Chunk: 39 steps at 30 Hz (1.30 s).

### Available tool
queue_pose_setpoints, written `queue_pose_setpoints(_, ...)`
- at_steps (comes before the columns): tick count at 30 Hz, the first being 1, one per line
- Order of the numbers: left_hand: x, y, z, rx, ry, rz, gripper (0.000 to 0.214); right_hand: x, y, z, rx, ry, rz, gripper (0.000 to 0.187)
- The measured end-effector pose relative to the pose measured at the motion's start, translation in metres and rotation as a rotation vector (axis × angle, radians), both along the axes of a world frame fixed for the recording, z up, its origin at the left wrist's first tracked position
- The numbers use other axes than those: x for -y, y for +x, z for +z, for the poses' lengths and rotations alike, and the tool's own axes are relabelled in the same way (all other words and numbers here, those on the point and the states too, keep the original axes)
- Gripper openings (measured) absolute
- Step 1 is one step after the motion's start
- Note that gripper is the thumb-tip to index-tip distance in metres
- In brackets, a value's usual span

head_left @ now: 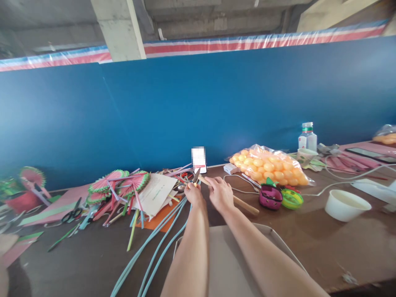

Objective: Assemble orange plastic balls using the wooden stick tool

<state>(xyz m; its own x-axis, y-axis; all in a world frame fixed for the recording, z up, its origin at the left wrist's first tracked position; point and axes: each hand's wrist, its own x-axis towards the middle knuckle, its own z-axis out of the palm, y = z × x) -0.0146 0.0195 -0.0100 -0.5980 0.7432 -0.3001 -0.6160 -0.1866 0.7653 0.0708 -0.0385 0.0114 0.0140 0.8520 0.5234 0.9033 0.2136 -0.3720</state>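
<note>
My left hand (194,193) is closed around the pale handle of a small knife, whose dark pointed blade (196,175) sticks up and away from me. Just to its right, my right hand (221,194) is wrapped round a light wooden stick (247,206). One end of the stick comes out past my fingers close to the blade; I cannot tell whether they touch. The thicker end extends to the right below my wrist. Below my forearms is a beige tray (229,255). Several light-blue cords (154,243) run from beside my left hand toward the front edge.
Pink-green paper fans (134,185), black scissors (72,212) and printed paper (154,194) lie left. A phone (199,159) leans on the blue partition (198,103). Right are a bag of orange balls (269,165), a purple pouch (269,197) and a white bowl (346,205). Another person's arm shows far left.
</note>
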Motion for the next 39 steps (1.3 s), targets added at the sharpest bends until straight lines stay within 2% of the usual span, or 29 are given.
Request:
queue_pose_setpoints(10, -0.006, -0.001, -0.005, -0.005, -0.003, -0.001, 0.009, 0.001, 0.0, 0.003, -0.015, -0.021, -0.046, 0.047)
queue_pose_setpoints(14, -0.004, -0.001, -0.001, 0.02, 0.011, -0.021, 0.009, 0.001, 0.0, 0.002, -0.016, -0.015, -0.019, 0.046)
queue_pose_setpoints(20, 0.0, 0.0, 0.007, 0.069, 0.06, -0.023, 0.01, 0.001, 0.003, 0.003, -0.048, 0.041, -0.067, 0.046)
queue_pose_setpoints(25, -0.001, -0.002, 0.006, 0.056, 0.074, -0.036, 0.009, 0.003, 0.001, 0.005, -0.052, 0.082, -0.045, 0.044)
queue_pose_setpoints(30, -0.003, -0.001, 0.002, 0.07, 0.073, -0.016, 0.01, 0.004, 0.0, 0.004, -0.007, 0.027, 0.009, 0.043)
queue_pose_setpoints(35, -0.002, -0.001, 0.002, 0.087, 0.072, -0.016, 0.011, 0.003, 0.0, 0.003, -0.027, 0.075, -0.008, 0.044)
queue_pose_setpoints(39, -0.001, -0.001, 0.002, 0.065, 0.055, -0.006, 0.012, 0.002, 0.0, 0.002, -0.01, 0.044, 0.021, 0.043)
